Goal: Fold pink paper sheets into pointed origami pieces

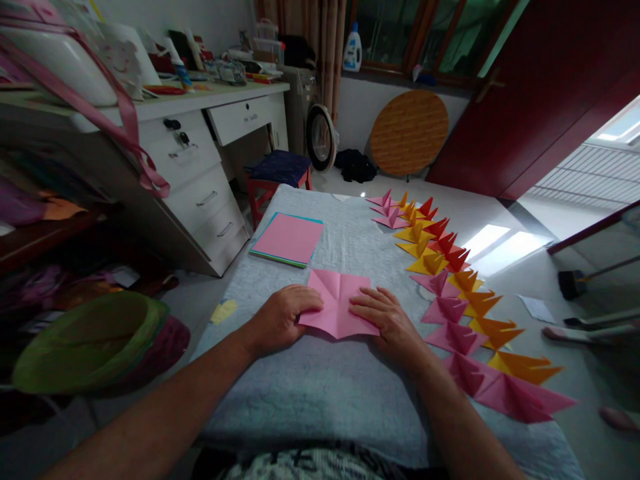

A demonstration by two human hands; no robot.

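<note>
A square sheet of pink origami paper (339,305) with crease lines sits in front of me, opened out and slightly bent along its middle. My left hand (286,313) grips its left edge with curled fingers. On the right side, my right hand (383,317) holds the sheet, fingers laid over its top and the thumb hidden. Just beyond is a stack of square coloured paper (287,239), pink on top with blue and green edges below. Rows of folded paper cranes (453,337) in pink, yellow, orange and red line the right side.
A pale blue cloth (320,393) covers the table. A yellow scrap (223,311) lies near its left edge. Left of the table are a green-rimmed basket (90,340) and a white desk with drawers (200,180). A red stool (280,167) stands beyond.
</note>
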